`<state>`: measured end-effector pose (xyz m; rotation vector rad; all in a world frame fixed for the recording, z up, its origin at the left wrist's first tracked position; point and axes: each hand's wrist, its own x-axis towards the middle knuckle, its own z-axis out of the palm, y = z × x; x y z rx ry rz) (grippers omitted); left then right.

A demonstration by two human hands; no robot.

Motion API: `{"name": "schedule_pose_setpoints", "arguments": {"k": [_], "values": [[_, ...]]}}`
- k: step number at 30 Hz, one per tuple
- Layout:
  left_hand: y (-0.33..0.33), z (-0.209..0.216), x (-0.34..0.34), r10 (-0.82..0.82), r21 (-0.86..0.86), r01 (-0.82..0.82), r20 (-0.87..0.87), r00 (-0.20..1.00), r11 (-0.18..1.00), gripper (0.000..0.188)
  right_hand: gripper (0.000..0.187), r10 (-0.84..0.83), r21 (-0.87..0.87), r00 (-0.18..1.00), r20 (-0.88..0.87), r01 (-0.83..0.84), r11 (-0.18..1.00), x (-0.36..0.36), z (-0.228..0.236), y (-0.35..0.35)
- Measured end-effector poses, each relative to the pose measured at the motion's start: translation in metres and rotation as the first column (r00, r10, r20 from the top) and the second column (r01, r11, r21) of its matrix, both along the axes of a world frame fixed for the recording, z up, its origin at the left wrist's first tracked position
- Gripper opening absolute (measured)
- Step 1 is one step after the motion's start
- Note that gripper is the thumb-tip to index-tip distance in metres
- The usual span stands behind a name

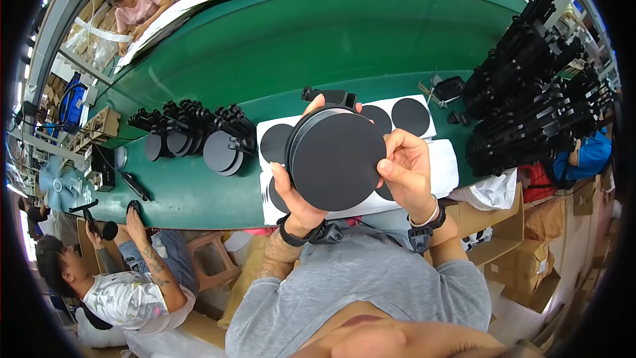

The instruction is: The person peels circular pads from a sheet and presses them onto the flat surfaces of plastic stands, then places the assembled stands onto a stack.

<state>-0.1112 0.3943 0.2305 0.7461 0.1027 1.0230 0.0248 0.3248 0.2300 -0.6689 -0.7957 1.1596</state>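
Hands (351,179) grip black disc (338,159) above white sheet (444,166), stacked stands (199,136) alongside.

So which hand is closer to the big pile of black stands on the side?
Right. The right hand grips the round black disc on the side facing the pile. The left hand holds the disc's far edge, further from the pile.

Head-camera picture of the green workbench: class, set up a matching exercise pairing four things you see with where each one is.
Things:
1. round black disc base
2. white sheet with black circular pads
3. row of finished black stands
4. big heap of black stands

Places:
A. far right of the bench
B. flat on the bench behind the hands
C. held up between both hands
D. left of the white sheet

Pairs: 1-C, 2-B, 3-D, 4-A
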Motion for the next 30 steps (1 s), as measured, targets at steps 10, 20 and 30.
{"name": "schedule_pose_setpoints", "arguments": {"k": [10,20,30], "values": [[0.002,-0.01,-0.001,0.015,0.051,-0.014,-0.026,1.0,0.999,0.097,0.013,-0.035,-0.003,0.998,0.042,0.035,0.999,0.002,-0.006,0.001],[0.001,-0.009,0.002,-0.001,0.159,0.003,-0.008,1.0,0.987,0.1,0.013,-0.098,-0.036,0.987,0.13,0.103,0.994,0.0,0.002,-0.002],[-0.009,-0.02,-0.002,0.203,0.291,-0.151,-0.16,0.966,0.945,0.092,0.015,-0.019,-0.3,0.958,0.287,0.109,0.948,0.009,0.008,0.008]]}}
